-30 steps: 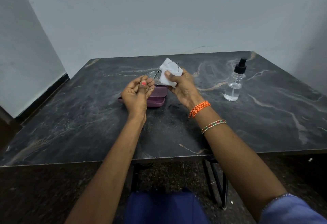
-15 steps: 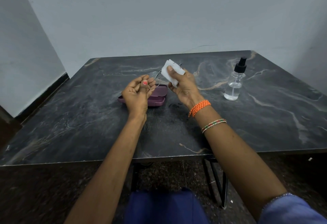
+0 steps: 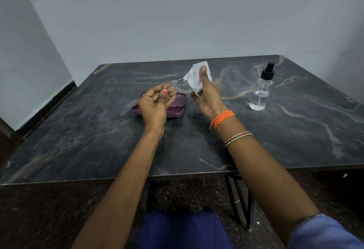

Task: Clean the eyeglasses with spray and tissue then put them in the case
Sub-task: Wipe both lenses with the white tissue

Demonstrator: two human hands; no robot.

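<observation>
The eyeglasses (image 3: 178, 87) are a thin metal wire frame with clear lenses, held up in the air above the dark marbled worktop (image 3: 98, 140) and spanning the gap between the two hands. Their nearer lens sits at the left hand (image 3: 154, 104), whose fingers are curled in with the thumb, its nail painted pink, pinching the rim. The farther lens lies against a white tissue (image 3: 197, 79), which is folded around it from behind. The right hand (image 3: 206, 95) grips that tissue, thumb stretched up over its front and pressing it onto the lens, the other fingers wrapped behind; an orange thread band (image 3: 222, 119) and a beaded bangle (image 3: 238, 138) circle that wrist. The hands are near each other but not touching, joined only by the frame.

Directly beneath and just beyond the left hand, a plum-coloured case (image 3: 175, 109) lies flat on the worktop, partly hidden by that hand; whether its lid is fully closed I cannot tell. Well to the right, a clear spray bottle (image 3: 261, 93) with a black pump top stands upright, a little liquid in its base.
</observation>
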